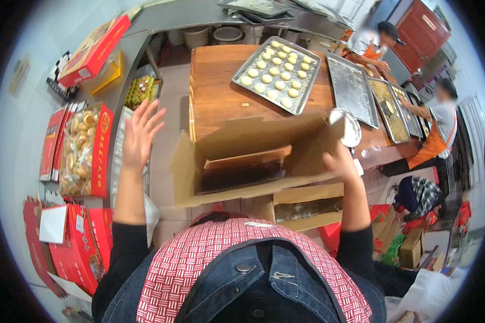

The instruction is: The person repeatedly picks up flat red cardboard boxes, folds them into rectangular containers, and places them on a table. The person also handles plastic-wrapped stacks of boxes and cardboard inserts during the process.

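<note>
In front of me an open cardboard box (242, 135) stands with its flaps up, its dark inside partly in view. My right hand (341, 164) grips the box at its right side, thumb toward me; its other fingers are partly hidden by the cardboard. Raised to the left of the box, my left hand (140, 134) is empty, fingers spread and apart from the cardboard. Beyond the box, a metal baking tray (241, 74) with rows of round pale dough pieces lies on the wooden table (213, 81).
A bare baking tray (352, 89) and a white bowl (351, 129) are on the table's right. Two co-workers in orange aprons (442, 142) work at trays there. Left stands a red box of wrapped pastries (80, 153). A second open carton (307, 218) sits below right.
</note>
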### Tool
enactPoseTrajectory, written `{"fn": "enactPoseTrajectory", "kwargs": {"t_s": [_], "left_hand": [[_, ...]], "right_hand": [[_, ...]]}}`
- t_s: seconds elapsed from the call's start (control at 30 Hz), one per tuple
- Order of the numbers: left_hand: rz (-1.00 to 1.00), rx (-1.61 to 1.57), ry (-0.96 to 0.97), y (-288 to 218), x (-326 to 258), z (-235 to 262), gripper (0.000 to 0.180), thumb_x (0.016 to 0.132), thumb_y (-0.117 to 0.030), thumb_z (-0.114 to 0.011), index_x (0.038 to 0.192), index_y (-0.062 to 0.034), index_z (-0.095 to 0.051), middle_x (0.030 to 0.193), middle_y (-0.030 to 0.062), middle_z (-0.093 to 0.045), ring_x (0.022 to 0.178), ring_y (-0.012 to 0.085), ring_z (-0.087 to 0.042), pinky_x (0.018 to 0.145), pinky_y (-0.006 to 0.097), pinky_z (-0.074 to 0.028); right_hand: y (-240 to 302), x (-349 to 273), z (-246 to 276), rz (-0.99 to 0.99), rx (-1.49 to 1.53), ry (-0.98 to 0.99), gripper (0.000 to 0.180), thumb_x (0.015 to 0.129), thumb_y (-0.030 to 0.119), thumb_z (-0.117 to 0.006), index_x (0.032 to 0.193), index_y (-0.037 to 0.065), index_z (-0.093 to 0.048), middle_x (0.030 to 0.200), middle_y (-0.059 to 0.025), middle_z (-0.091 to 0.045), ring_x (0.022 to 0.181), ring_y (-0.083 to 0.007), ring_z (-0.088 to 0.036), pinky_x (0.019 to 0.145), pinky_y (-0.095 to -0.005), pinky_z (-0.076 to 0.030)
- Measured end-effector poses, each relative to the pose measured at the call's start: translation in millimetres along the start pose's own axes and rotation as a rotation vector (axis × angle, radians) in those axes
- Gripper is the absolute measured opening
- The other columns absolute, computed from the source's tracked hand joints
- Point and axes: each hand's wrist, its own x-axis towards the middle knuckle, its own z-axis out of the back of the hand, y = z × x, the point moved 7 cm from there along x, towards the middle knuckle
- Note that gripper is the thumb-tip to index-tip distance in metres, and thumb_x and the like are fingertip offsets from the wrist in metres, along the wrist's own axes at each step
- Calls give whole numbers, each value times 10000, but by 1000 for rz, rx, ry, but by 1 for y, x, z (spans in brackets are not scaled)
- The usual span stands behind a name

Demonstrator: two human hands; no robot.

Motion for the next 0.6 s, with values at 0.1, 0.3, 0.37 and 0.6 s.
{"fn": "enactPoseTrajectory", "kwargs": {"t_s": [0.1,0.3,0.37,0.6], "left_hand": [[52,118,91,16,-88,8,999,730,-788,-325,1394,-53,-196,1454,141,-193,1331,288,-221,1065,432,-186],[-6,-57,133,34,-102,-52,997,743,-780,-283,1404,-39,-188,1478,145,-105,1351,297,-158,1081,431,-143],[-40,-116,14,33,-78,-53,926,795,-733,-259,1400,-34,-206,1478,148,-97,1352,300,-148,1084,431,-134],[-257,154,479,12,-40,-73,862,752,-751,-299,1231,-73,-528,1451,145,-209,1353,273,-157,1091,426,-84]], "right_hand": [[-15,-73,2,-313,156,-34,316,719,17,-476,1022,-71,-476,817,-191,-591,641,-240,-618,558,-332,-503],[-9,-115,2,-182,34,-176,149,685,56,-530,771,-64,-510,723,-224,-571,616,-362,-553,558,-406,-442],[0,-112,0,-54,-74,-82,140,681,59,-541,744,-58,-497,686,-222,-558,602,-363,-541,535,-416,-419],[-18,-103,2,-201,191,-141,164,699,28,-484,825,-72,-514,652,-140,-562,574,-207,-537,535,-352,-432]]}}
